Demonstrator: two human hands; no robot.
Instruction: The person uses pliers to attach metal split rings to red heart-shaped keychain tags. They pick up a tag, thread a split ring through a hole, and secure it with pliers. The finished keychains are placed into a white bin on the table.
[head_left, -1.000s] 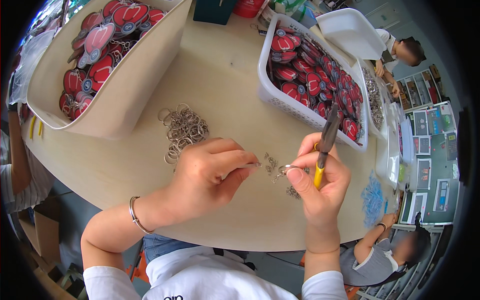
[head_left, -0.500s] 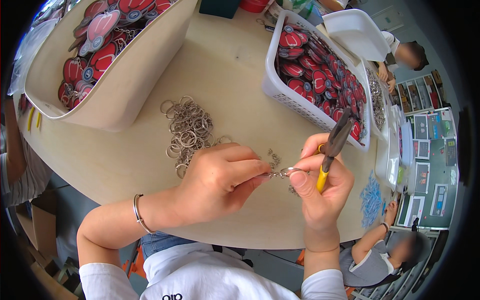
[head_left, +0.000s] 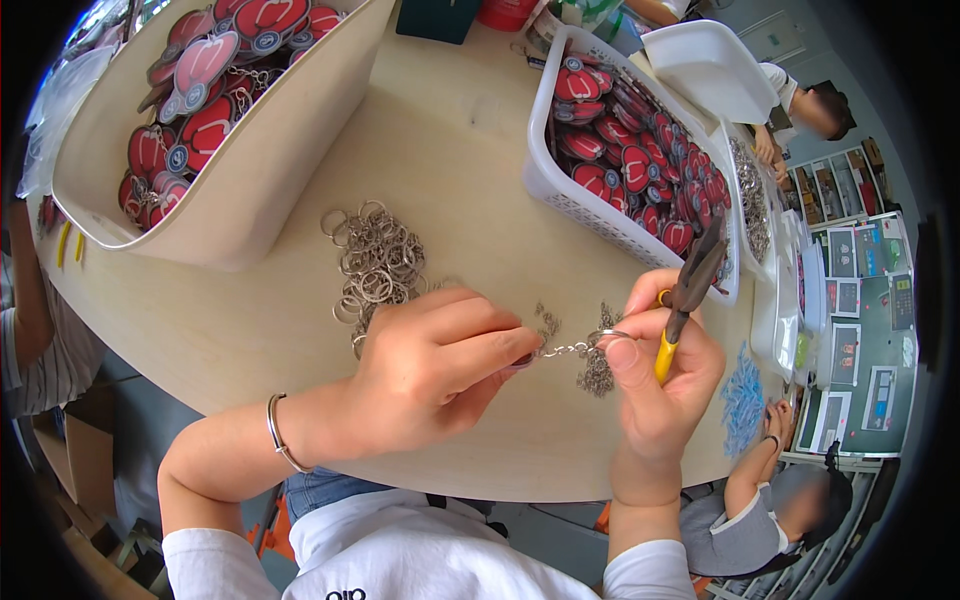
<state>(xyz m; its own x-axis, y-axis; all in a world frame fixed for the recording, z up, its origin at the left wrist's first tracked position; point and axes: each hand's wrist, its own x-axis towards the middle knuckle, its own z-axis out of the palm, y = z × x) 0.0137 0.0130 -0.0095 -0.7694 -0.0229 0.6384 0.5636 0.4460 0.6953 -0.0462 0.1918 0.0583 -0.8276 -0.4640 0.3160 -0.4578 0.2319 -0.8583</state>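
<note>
My left hand [head_left: 440,365] pinches a charm [head_left: 522,361], of which only a dark reddish edge shows past the fingertips. From it a short silver chain [head_left: 568,350] runs, stretched nearly level, to a split key ring [head_left: 608,335]. Thumb and forefinger of my right hand [head_left: 665,375] grip that ring. The same hand also carries pliers [head_left: 692,278] with yellow handles, tucked among its fingers with the dark jaws pointing up and away. Under the chain, on the table, lies a small heap of tiny metal links [head_left: 596,374].
A pile of key rings [head_left: 380,255] lies beyond my left hand on the table [head_left: 450,160]. A deep cream bin [head_left: 290,170] and a white basket [head_left: 545,165] hold red charms. Blue strips [head_left: 742,400] lie at the right, near a co-worker's hands [head_left: 778,420]. Another person sits at the far right.
My hands have drawn apart, the right one moving rightward with ring and pliers. The chain, bunched before, is now pulled out between them, and more of the heap of links shows.
</note>
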